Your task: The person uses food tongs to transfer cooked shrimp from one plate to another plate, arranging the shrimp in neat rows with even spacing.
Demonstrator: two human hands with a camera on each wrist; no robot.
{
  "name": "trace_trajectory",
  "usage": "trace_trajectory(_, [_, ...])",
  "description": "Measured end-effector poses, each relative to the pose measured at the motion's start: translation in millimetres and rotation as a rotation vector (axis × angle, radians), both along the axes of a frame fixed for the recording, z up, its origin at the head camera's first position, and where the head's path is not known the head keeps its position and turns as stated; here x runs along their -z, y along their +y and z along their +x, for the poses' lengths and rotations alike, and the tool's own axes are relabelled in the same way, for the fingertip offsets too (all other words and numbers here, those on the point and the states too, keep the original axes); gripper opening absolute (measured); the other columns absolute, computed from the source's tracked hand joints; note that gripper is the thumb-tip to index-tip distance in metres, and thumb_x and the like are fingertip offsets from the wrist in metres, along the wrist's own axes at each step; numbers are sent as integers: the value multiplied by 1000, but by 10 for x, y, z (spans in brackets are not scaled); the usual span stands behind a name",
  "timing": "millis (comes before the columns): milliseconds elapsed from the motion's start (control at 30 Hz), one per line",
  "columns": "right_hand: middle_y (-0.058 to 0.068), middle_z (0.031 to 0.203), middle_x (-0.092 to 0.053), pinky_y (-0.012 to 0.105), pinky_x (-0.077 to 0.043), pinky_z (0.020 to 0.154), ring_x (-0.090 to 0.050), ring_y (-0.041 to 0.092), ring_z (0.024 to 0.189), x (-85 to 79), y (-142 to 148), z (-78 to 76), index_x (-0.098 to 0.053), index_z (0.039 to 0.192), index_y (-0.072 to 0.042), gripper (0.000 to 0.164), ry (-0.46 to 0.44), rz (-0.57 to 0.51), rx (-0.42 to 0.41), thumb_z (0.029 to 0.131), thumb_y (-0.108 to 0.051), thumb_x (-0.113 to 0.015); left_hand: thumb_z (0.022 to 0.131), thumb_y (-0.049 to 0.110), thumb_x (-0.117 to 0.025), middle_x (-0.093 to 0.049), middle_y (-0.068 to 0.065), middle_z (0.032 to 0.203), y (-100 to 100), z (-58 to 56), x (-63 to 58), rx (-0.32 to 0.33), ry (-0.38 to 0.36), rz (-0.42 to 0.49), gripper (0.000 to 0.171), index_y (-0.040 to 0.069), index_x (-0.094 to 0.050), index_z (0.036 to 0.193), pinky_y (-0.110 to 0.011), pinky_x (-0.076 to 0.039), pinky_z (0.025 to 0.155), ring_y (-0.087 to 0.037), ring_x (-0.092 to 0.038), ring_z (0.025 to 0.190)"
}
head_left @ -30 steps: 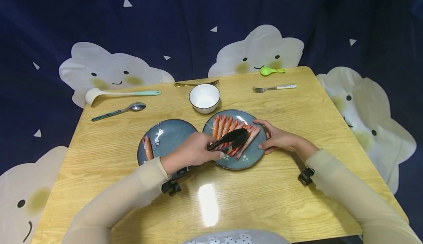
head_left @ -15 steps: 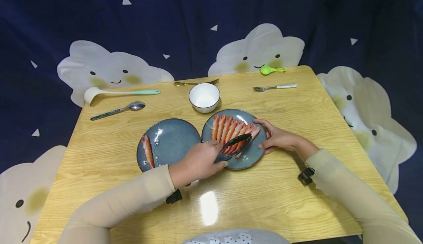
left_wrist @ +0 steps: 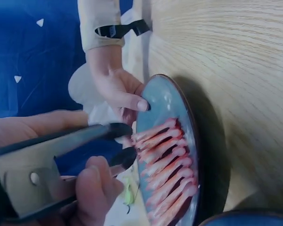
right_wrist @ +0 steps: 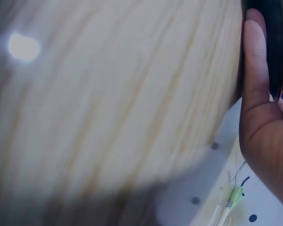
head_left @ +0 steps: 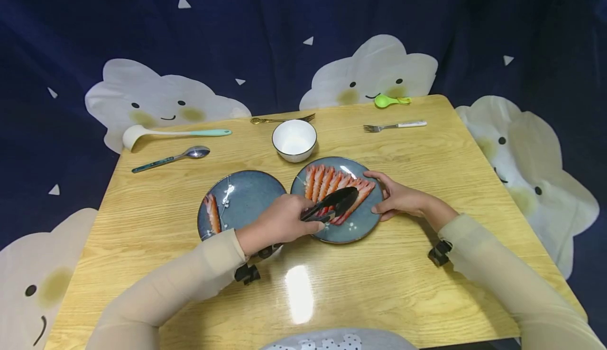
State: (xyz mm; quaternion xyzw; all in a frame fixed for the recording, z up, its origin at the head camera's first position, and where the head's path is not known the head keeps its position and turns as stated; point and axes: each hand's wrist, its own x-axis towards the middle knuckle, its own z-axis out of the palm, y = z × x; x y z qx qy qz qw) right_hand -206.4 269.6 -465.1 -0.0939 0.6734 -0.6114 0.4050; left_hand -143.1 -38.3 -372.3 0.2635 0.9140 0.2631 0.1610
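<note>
My left hand (head_left: 284, 218) grips black-tipped tongs (head_left: 334, 202) over the right blue plate (head_left: 362, 229). Several peeled shrimp (head_left: 324, 181) lie there in a slanted row, tails toward the far rim. The tong tips reach the rightmost shrimp (head_left: 359, 202); in the left wrist view the tips (left_wrist: 119, 130) stand apart, and whether they touch it I cannot tell. My right hand (head_left: 398, 198) holds that plate's right rim, its thumb against the plate (right_wrist: 276, 52) in the right wrist view. On the left blue plate (head_left: 251, 192), one shrimp (head_left: 212, 215) lies near the left rim.
Behind the plates stands a white bowl (head_left: 294, 142), a gold fork (head_left: 270, 121) beyond it. A ladle (head_left: 175, 133) and a spoon (head_left: 173, 159) lie at the back left. A white-handled fork (head_left: 395, 126) and a green measuring spoon (head_left: 390, 100) lie back right.
My left hand dipped right and nearer, then came back left with the tongs. The rightmost shrimp now shows its orange side and lies closer to the row. My right hand stayed put.
</note>
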Motion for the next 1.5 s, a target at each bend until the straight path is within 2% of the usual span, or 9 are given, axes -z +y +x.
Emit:
trace_trajectory(133, [16, 76, -43, 49, -46, 64, -56, 26, 63, 23, -42, -11, -5, 137, -32, 94, -6, -11, -8, 74, 1, -66, 76, 44, -62, -60, -1, 86, -167, 65, -106, -72, 38, 73, 51, 8, -58, 111, -26, -42, 58, -10, -52, 71])
trace_trajectory(200, [17, 81, -49, 49, -46, 64, -58, 28, 67, 30, -67, -13, -4, 137, -32, 94, -12, -18, -12, 74, 1, -66, 76, 44, -62, -58, -1, 78, -312, 110, -186, -110, 73, 94, 47, 10, -59, 109, -27, -41, 54, -11, -49, 64])
trace_trajectory(367, [21, 82, -55, 48, -46, 65, -60, 32, 73, 36, -86, -8, -4, 137, -34, 95, -20, 12, -6, 74, 0, -67, 76, 45, -62, -47, 3, 61, -806, 284, -328, -248, 139, 42, 46, 11, -60, 106, -27, -36, 51, -10, -39, 49])
trace_trajectory(567, [27, 101, -48, 47, -47, 64, -59, 32, 78, 27, -8, 16, -2, 137, -33, 95, -5, 25, 20, 74, -1, -66, 74, 53, -59, -52, 0, 66, -1372, 505, -407, -440, 96, -113, 65, 1, -56, 111, -29, -37, 51, -13, -47, 58])
trace_trajectory(700, [27, 105, -48, 48, -46, 64, -59, 33, 79, 51, 27, 31, 0, 137, -34, 96, -15, 21, 24, 75, -2, -66, 74, 54, -58, -55, 0, 65, -1646, 673, -475, -523, 38, -234, 64, 0, -57, 109, -29, -36, 50, -14, -48, 58])
trace_trajectory(800, [25, 110, -45, 48, -46, 64, -58, 34, 82, 57, 34, 25, 0, 137, -34, 96, -19, 16, 24, 75, 0, -66, 74, 55, -58, -54, 0, 60, -1779, 810, -499, -570, -36, -276, 63, 1, -57, 107, -29, -35, 47, -15, -46, 54])
trace_trajectory(1000, [27, 110, -45, 48, -46, 64, -58, 33, 82, 47, -16, -25, -1, 137, -34, 96, -3, 23, 12, 74, -1, -66, 72, 61, -55, -58, -2, 68, -1928, 968, -441, -592, -130, -289, 70, -1, -58, 104, -30, -37, 49, -15, -50, 58])
trace_trajectory(1233, [26, 104, -50, 47, -46, 65, -59, 32, 81, 31, -21, -9, 0, 137, -33, 96, -10, 29, 19, 75, 0, -65, 73, 60, -55, -58, -4, 76, -1961, 836, -354, -573, -222, -256, 71, -3, -57, 105, -30, -39, 52, -16, -51, 63])
trace_trajectory(1500, [26, 95, -51, 47, -47, 65, -59, 32, 77, 12, -31, -8, -1, 137, -33, 95, -8, 38, 18, 75, 0, -65, 74, 58, -55, -55, -1, 67, -1956, 799, -312, -582, -205, -203, 61, 4, -61, 102, -30, -37, 50, -15, -49, 58])
